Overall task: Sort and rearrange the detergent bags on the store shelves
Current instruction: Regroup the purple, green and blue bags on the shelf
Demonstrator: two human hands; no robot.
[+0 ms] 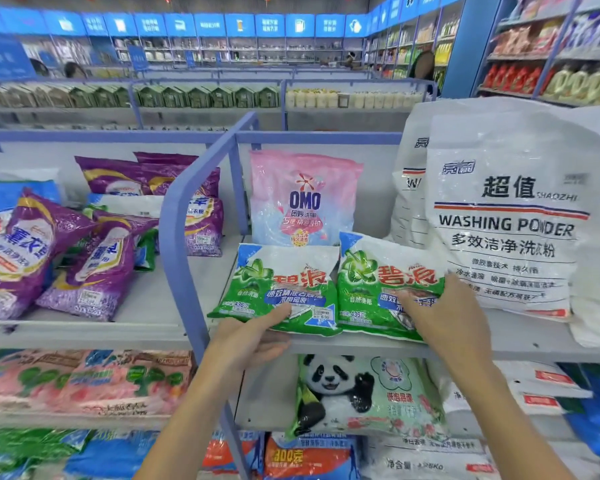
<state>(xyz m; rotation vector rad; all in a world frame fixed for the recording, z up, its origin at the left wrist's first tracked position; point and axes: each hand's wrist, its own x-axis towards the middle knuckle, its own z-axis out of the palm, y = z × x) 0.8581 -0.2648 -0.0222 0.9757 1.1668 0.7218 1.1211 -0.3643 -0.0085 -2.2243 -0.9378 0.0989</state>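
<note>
Two green and white detergent bags lie side by side at the front of the top shelf (326, 344). My left hand (253, 336) holds the front edge of the left green bag (278, 282), thumb on top and fingers under it. My right hand (444, 313) lies flat on the right green bag (378, 282), fingers spread over its lower half. A pink OMO bag (303, 199) stands upright behind them. Large white washing powder bags (506, 216) lean at the right.
Purple detergent bags (84, 251) lie jumbled in the left bay, past a blue metal divider (181, 244). Below are a panda-print bag (361, 393), pink bags (84, 382) and white bags. More shelving runs across the aisle behind.
</note>
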